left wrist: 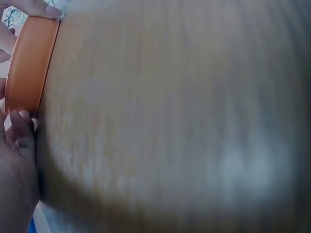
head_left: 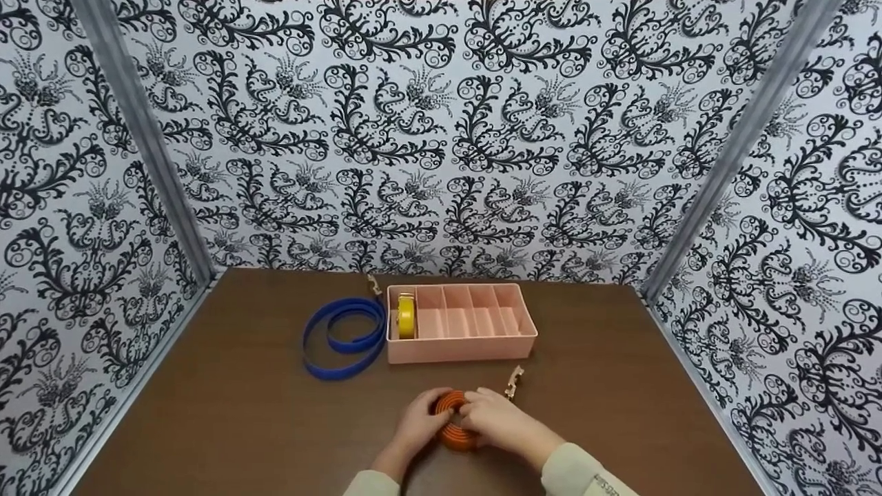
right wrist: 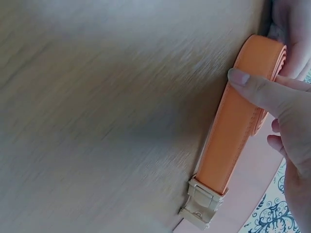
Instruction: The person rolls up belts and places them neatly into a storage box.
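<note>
An orange belt [head_left: 458, 439], wound into a coil, stands on edge on the brown table near its front. My left hand [head_left: 419, 421] grips the coil's left side, its thumb over the upper rim. From the right, my right hand [head_left: 503, 421] pinches the strap, with the thumb [right wrist: 248, 82] flat on the outer face and fingers behind it. A short unwound end of the strap runs to a gold-coloured buckle [right wrist: 201, 203], lying past the right hand. In the left wrist view, the coil's smooth outer side [left wrist: 31, 68] shows between fingers of both hands.
Behind the hands stands a pink divided box [head_left: 462, 350]. A rolled yellow belt [head_left: 406, 320] sits in its leftmost compartment. Left of the box lies a loosely curled blue belt [head_left: 337, 373], its metal buckle [head_left: 374, 286] beside the box's back left corner. Patterned walls [head_left: 441, 138] enclose the table.
</note>
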A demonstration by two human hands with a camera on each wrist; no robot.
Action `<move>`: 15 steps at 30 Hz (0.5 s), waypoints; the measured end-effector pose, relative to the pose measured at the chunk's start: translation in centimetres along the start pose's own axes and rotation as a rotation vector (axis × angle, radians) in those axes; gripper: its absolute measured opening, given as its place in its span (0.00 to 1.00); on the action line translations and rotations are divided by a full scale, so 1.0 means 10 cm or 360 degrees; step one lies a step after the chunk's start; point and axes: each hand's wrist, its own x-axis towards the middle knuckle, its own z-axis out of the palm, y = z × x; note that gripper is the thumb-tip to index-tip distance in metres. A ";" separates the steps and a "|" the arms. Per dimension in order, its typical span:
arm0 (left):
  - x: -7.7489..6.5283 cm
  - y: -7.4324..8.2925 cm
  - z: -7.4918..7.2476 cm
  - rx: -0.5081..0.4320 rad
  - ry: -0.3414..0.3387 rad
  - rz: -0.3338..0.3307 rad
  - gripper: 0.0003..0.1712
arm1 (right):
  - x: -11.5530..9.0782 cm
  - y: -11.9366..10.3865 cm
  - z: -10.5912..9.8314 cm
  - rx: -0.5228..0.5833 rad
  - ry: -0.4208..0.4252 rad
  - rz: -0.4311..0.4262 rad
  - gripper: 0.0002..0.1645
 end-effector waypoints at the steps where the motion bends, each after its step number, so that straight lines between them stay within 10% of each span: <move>1: 0.00 0.00 0.00 0.0017 0.0009 0.0005 0.24 | 0.01 -0.01 0.00 0.0002 -0.0001 0.0012 0.16; 15: 0.01 -0.01 0.01 0.0062 0.0007 -0.0059 0.22 | 0.02 -0.09 0.01 -0.0049 0.0012 0.0045 0.21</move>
